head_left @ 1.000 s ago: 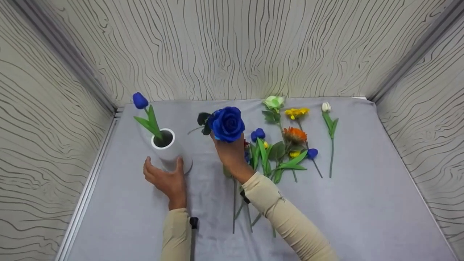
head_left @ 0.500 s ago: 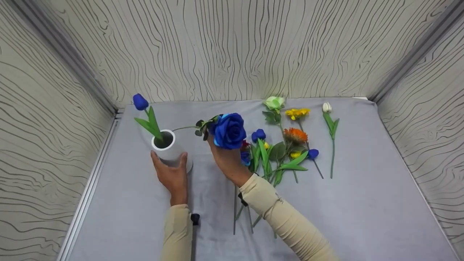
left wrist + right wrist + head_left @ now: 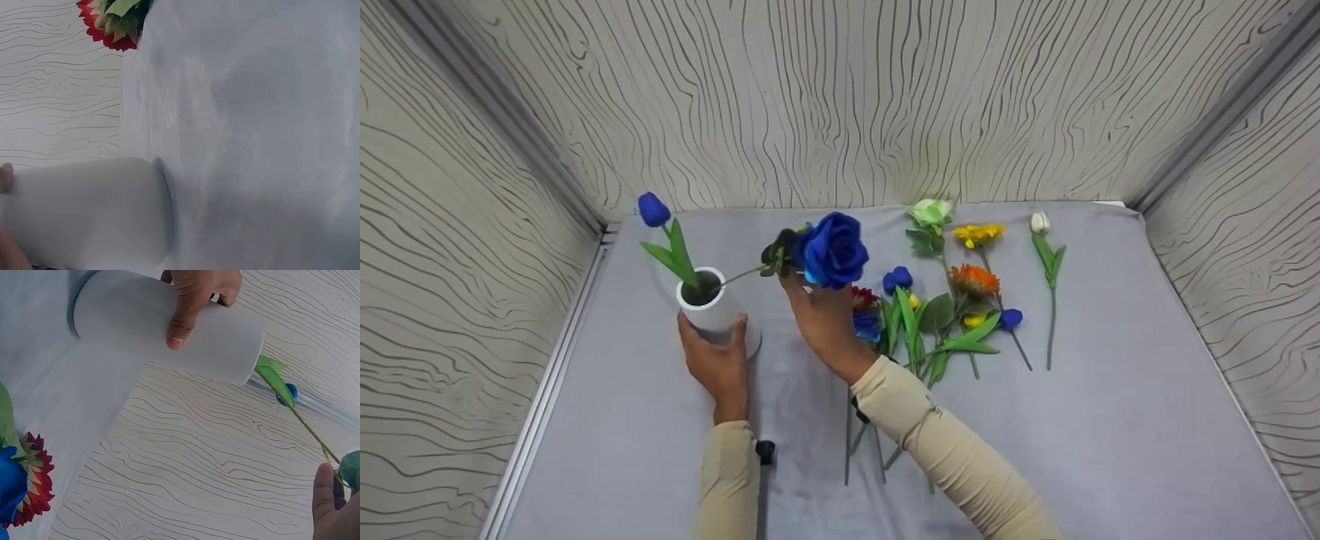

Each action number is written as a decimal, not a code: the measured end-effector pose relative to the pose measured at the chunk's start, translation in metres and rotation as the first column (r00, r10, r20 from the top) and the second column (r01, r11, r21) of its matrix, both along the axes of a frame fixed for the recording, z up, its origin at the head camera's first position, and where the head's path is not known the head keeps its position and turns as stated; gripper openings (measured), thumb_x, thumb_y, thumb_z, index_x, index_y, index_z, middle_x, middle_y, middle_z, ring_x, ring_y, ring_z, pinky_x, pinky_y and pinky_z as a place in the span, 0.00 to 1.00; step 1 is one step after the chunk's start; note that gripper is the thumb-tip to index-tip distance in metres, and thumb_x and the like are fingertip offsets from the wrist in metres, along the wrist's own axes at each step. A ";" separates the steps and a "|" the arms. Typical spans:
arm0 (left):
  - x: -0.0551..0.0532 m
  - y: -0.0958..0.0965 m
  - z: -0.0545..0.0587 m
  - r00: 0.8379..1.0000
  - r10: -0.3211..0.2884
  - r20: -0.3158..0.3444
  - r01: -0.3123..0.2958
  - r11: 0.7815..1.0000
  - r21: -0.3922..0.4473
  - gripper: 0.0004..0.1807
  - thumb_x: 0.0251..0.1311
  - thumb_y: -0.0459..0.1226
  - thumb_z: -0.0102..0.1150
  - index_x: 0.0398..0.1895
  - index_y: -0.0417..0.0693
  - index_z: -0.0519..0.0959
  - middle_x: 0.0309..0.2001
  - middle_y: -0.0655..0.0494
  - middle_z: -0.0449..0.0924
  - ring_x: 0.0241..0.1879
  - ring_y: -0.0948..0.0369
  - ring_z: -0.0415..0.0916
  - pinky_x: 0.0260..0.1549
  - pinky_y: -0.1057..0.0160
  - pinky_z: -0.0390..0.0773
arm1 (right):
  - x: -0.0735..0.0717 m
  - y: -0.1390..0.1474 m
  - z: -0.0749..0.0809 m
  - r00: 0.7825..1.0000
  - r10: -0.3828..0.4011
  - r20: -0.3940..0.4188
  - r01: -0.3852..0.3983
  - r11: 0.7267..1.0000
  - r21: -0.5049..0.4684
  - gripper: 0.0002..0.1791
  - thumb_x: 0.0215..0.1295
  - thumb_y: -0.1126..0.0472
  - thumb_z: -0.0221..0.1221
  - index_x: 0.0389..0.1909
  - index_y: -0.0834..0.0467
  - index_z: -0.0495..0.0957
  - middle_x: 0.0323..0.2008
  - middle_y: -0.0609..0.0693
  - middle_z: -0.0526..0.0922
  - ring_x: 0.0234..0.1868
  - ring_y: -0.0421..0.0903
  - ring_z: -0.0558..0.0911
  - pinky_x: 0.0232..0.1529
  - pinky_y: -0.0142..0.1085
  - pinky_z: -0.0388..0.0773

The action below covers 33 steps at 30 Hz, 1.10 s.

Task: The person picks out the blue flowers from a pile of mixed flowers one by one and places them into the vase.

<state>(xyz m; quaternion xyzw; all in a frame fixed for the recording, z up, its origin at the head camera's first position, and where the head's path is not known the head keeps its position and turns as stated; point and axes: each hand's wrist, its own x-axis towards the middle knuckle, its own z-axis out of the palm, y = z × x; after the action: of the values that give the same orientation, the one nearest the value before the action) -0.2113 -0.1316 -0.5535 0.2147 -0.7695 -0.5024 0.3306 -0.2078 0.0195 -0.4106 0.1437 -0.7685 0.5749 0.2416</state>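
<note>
A white vase [image 3: 712, 319] stands upright on the cloth, a blue tulip [image 3: 653, 210] leaning out of its mouth. My left hand [image 3: 718, 371] grips the vase's side, thumb and fingers around it; in the right wrist view the thumb [image 3: 183, 323] presses on the white wall. To the right, my right hand [image 3: 826, 322] pinches the stem of a blue rose [image 3: 834, 250] just below its bloom and leaves. That stem slants down leftward, its end at the vase's mouth; how deep it reaches I cannot tell. The right fingertips are partly hidden by the rose.
Right of my right hand lies a pile of flowers: a red flower [image 3: 864, 299], an orange flower [image 3: 975, 279], a yellow flower [image 3: 979, 235], a pale green rose [image 3: 930, 212] and blue tulips. Farther right lies a white tulip [image 3: 1040, 223]. Patterned walls [image 3: 840, 105] enclose the grey cloth.
The blue rose has swung so its stem end has moved from beside the vase to the vase's mouth. My left hand has closed in from loosely beside the vase to gripping it.
</note>
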 end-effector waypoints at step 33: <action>0.001 -0.003 -0.004 1.000 0.006 -0.009 -0.007 0.999 -0.042 0.51 0.42 0.46 0.78 0.69 0.40 0.62 0.64 0.43 0.69 0.62 0.51 0.68 0.60 0.50 0.65 | -0.043 -0.050 -0.029 0.992 0.107 0.060 -0.122 0.904 0.410 0.16 0.71 0.55 0.54 0.51 0.62 0.75 0.41 0.53 0.85 0.44 0.44 0.84 0.48 0.33 0.77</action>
<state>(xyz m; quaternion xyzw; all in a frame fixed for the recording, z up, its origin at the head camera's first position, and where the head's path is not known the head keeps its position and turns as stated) -0.2108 -0.1351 -0.5579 0.2081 -0.7777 -0.4862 0.3398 -0.2507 -0.0304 -0.4400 0.2262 -0.8670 0.4150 0.1577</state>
